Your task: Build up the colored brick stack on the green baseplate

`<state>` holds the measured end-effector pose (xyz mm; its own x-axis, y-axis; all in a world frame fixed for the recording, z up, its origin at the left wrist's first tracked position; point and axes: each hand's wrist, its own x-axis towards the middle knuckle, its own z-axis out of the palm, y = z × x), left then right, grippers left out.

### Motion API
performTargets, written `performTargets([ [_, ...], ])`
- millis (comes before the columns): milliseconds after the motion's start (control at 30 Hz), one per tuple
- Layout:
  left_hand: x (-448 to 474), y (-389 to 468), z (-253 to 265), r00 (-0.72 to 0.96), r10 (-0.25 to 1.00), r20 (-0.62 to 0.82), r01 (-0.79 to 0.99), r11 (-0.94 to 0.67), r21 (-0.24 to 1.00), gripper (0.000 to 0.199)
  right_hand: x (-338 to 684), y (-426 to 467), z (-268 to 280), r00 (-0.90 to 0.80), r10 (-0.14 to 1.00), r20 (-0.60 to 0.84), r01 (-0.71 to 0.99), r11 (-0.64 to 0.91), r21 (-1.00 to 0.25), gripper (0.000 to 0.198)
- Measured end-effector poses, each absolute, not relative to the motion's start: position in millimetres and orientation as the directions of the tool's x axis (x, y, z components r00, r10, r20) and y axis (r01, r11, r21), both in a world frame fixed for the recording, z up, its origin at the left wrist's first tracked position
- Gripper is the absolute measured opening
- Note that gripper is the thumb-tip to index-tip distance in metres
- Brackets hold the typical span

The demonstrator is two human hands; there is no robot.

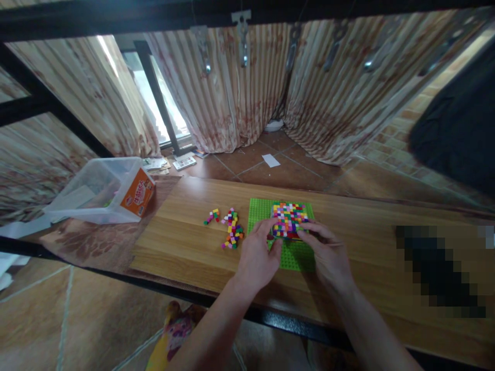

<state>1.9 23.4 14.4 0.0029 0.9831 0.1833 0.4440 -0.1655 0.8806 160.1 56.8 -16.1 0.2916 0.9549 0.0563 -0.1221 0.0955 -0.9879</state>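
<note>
A block of small multicoloured toy bricks [289, 215] stands on a green studded baseplate [296, 257] on the wooden table. My left hand [260, 253] grips the block's left side, its fingers curled along the edge and the thumb near the front. On the opposite side, my right hand [329, 250] has its fingertips against the block's front right corner. Parts of the block's sides are hidden behind my fingers. To the left of the baseplate lies a loose pile of coloured bricks [232, 229], with a smaller cluster [212, 216] beside it.
A clear plastic bin [93, 206] with an orange label sits past the table's left end, with a few things inside. A dark pixelated patch covers part of the table [371, 268] at right. Metal clips [243, 44] hang from a bar above. Curtains and tiled floor lie beyond.
</note>
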Motion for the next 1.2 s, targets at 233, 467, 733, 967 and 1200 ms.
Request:
performTargets([
  [233, 3.6, 23.5, 13.5, -0.003, 0.980, 0.201, 0.432, -0.180, 0.884, 0.047, 157.8, 58.1, -15.4, 0.276, 0.961, 0.012, -0.189, 0.066, -0.980, 0.021],
  [467, 1.9, 25.1, 13.4, -0.005, 0.981, 0.196, 0.435, -0.174, 0.883, 0.047, 154.9, 59.3, -18.8, 0.286, 0.958, 0.006, -0.192, 0.063, -0.979, 0.025],
  [733, 2.1, 26.0, 10.9, -0.051, 0.988, 0.146, 0.419, -0.111, 0.901, 0.049, 160.9, 54.4, -13.6, 0.245, 0.970, -0.011, -0.194, 0.038, -0.980, 0.044],
  [967, 5.4, 26.9, 10.5, -0.042, 0.998, 0.049, 0.379, -0.029, 0.925, 0.058, 170.1, 55.8, -16.3, 0.264, 0.957, -0.120, -0.065, -0.107, -0.992, 0.043],
  [1200, 3.3, 24.0, 12.8, 0.008, 0.997, 0.078, 0.383, -0.075, 0.921, 0.050, 172.6, 40.4, -16.6, 0.305, 0.945, -0.117, 0.006, -0.125, -0.992, 0.040],
])
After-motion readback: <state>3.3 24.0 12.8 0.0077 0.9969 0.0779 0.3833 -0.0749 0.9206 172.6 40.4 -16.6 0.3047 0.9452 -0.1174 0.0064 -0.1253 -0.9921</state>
